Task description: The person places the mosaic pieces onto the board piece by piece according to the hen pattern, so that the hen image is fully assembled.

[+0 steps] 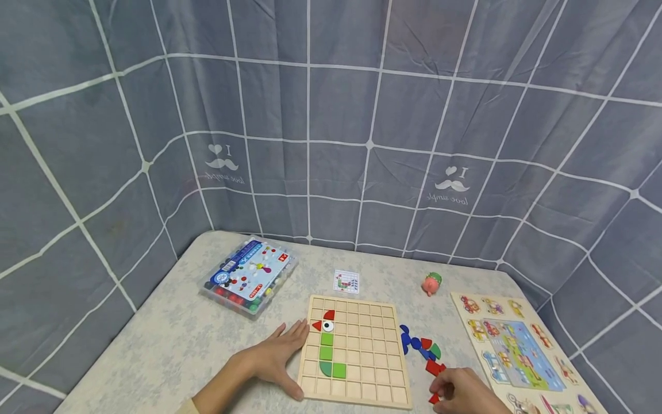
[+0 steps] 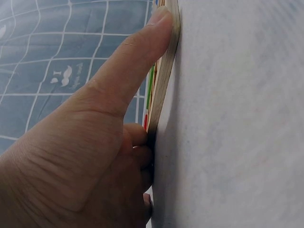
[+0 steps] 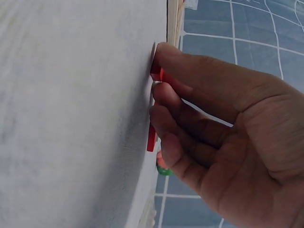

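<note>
My left hand [image 1: 276, 359] lies with its fingers spread along the left edge of a wooden grid board [image 1: 372, 351]. In the left wrist view its thumb touches the board's side. On the board sit a red quarter-circle [image 1: 329, 315], a red triangle [image 1: 317, 326], a white eye disc [image 1: 328, 326], green squares [image 1: 327, 339] and a green quarter-circle [image 1: 326, 368]. Right of the board, my right hand [image 1: 462, 391] pinches a small red tile [image 3: 156, 71] between thumb and finger, low at the tabletop. Another red tile [image 1: 433, 368] lies by its fingers.
Loose blue pieces [image 1: 416, 344] and a green piece [image 1: 435, 351] lie right of the board. Behind it is a pattern card [image 1: 346, 282]. A plastic box [image 1: 250, 276] stands at left, a small pink-and-green toy [image 1: 431, 284] at back right, a picture puzzle [image 1: 517, 351] at right.
</note>
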`<state>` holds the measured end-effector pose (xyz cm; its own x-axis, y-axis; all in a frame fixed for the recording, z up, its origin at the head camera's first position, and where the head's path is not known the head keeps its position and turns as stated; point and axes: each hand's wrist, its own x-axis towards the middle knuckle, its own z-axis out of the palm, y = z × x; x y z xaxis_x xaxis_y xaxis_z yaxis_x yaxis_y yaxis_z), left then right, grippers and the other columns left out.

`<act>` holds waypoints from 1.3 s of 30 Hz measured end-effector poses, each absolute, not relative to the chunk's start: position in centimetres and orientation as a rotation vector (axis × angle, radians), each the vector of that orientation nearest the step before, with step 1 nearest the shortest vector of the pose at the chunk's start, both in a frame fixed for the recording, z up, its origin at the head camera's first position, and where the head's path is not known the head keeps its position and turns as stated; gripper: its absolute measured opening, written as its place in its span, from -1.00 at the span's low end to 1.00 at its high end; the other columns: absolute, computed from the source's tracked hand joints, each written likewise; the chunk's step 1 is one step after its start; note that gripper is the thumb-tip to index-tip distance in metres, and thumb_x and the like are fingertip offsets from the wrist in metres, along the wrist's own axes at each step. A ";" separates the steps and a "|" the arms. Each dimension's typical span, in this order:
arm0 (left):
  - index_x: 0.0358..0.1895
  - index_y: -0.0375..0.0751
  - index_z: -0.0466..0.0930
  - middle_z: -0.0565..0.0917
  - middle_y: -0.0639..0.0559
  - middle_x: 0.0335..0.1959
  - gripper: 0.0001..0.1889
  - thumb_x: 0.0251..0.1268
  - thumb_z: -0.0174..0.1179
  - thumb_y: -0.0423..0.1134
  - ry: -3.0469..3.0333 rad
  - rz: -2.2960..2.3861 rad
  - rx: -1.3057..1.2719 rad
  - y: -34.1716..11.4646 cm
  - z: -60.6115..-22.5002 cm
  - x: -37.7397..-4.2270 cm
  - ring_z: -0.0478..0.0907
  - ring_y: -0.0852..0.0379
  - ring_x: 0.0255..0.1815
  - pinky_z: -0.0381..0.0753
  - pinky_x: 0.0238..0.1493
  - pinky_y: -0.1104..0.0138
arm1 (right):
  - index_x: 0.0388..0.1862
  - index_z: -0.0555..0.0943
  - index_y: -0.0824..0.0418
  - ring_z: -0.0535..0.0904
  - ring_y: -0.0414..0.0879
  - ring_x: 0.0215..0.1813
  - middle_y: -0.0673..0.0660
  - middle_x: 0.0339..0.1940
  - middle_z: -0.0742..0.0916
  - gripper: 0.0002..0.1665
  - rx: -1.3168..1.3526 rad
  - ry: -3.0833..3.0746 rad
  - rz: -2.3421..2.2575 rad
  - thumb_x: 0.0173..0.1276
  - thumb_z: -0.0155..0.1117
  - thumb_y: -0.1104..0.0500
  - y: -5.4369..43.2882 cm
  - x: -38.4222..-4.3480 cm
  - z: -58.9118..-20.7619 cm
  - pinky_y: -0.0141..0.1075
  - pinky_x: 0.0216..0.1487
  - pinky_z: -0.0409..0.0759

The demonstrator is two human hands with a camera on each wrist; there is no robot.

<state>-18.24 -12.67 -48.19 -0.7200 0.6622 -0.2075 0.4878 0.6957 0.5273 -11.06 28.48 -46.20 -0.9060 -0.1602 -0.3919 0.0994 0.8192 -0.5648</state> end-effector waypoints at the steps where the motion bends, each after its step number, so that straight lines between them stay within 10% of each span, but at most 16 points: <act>1: 0.55 -0.29 -0.10 -0.11 -0.14 0.62 0.36 -0.26 0.45 0.37 2.523 0.628 0.896 -12.7 -48.2 -18.3 -0.21 -0.06 0.64 -0.25 0.61 -0.07 | -0.30 0.72 0.17 0.48 -0.13 -0.39 -0.02 -0.48 0.65 -0.78 -0.033 2.581 -0.826 0.07 0.52 0.16 28.4 -11.1 -46.2 -0.39 -0.40 0.49; 39: 0.55 -0.29 -0.11 -0.13 -0.14 0.62 0.35 -0.24 0.44 0.36 2.515 0.621 0.907 -12.8 -48.1 -18.3 -0.23 -0.06 0.64 -0.26 0.60 -0.08 | -0.44 0.72 0.10 0.41 -0.44 -0.52 -0.20 -0.58 0.64 -0.86 -0.633 2.722 -0.894 0.00 0.53 0.20 22.2 -13.3 -43.7 -0.48 -0.52 0.46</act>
<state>-18.29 -12.77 -48.12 -0.7123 0.6695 -0.2107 0.4946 0.6918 0.5260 -13.32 22.21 -43.71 -0.8866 -0.4585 -0.0608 -0.3332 0.7244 -0.6035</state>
